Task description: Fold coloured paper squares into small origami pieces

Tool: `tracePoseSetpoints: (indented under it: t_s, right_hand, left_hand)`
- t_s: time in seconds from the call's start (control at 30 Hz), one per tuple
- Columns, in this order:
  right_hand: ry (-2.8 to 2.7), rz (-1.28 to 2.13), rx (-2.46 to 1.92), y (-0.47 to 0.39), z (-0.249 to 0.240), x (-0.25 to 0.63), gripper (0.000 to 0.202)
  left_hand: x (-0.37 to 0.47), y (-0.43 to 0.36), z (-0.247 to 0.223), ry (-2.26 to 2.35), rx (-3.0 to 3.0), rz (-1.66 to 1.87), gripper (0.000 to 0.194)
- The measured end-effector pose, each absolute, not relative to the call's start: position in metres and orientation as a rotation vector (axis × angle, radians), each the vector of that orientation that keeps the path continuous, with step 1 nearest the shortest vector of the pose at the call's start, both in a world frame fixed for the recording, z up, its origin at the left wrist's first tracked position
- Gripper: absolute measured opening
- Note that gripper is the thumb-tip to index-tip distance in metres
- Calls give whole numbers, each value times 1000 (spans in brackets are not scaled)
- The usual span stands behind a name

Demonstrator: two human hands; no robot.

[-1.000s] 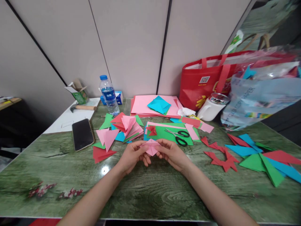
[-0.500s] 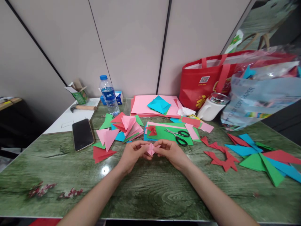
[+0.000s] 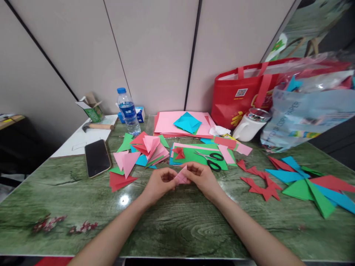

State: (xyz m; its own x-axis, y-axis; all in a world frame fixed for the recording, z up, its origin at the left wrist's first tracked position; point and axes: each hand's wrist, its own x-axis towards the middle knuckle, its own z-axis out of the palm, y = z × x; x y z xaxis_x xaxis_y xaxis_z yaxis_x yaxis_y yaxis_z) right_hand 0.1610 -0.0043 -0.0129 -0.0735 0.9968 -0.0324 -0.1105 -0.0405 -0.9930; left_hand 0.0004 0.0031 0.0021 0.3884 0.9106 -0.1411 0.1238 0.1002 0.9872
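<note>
A small folded piece of pink paper [image 3: 181, 176] is held up between my two hands, above the table. My left hand [image 3: 160, 181] pinches its left edge between thumb and fingers. On the other side, my right hand [image 3: 200, 178] grips it with the thumb in front and the fingers behind, hiding part of it. Just beyond the hands lie scissors [image 3: 208, 158] with black handles on green sheets [image 3: 191, 162], beside a small red folded paper star [image 3: 179, 153]. To the left is a pile of pink, red, green and blue cut pieces [image 3: 151, 147].
Red folded pieces [image 3: 263, 186] form a partial ring at right, near blue, green and red shapes [image 3: 307, 192]. A phone [image 3: 97, 158], hammer [image 3: 98, 126] and water bottle [image 3: 129, 112] stand or lie left. Behind are pink sheets [image 3: 166, 123], a white mug [image 3: 248, 127] and a red bag [image 3: 227, 99].
The pink paper has turned from a symmetrical, pointed view to a slanted one, shifting slightly right. Both hands keep hold of it, with the left fingers moved a little.
</note>
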Motion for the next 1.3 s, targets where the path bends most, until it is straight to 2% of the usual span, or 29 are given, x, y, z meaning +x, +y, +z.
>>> tracePoseSetpoints:
  t_s: [0.23, 0.63, 0.77, 0.87, 1.1, 1.3]
  right_hand:
    - [-1095, 1332, -1166, -4, -15, 157, 37]
    - [-1145, 1227, -1039, -5, -14, 159, 28]
    - [-1303, 1045, -1095, -6, -16, 159, 13]
    - [-1470, 902, -1129, -7, -15, 160, 14]
    - [-1753, 939, -967, -8, -11, 161, 19]
    - [-1650, 1016, -1104, -10, -11, 159, 19]
  left_hand:
    - [2, 1, 1, 996, 1416, 735, 17]
    - [1, -1, -2, 1062, 1328, 813, 13]
    - [1, -2, -2, 1036, 1327, 807, 12]
    - [2, -2, -2, 992, 1313, 899, 11]
    - [2, 2, -2, 1095, 1225, 1026, 13]
    - [2, 4, -2, 1078, 1225, 1027, 21]
